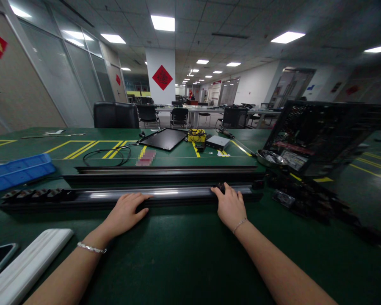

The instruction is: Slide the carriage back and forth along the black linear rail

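A long black rail (174,194) with a shiny channel lies across the green table in front of me. My left hand (127,210) rests on its near edge, fingers stretched out and thumb apart. At the right part of the same rail, my right hand (231,206) has its fingers bent around a small black part (221,186) in the channel; the fingers cover much of it. Several black blocks (40,194) sit in a row at the rail's left end. Just behind lies a second black rail (165,173), parallel to the first.
On the left are a blue tray (20,171), a white bar (34,258) and a phone (0,258). To the right stand an open black computer case (320,140) and a metal bowl (269,159), with dark parts (314,201) nearby. A flat black panel (163,138) lies farther back.
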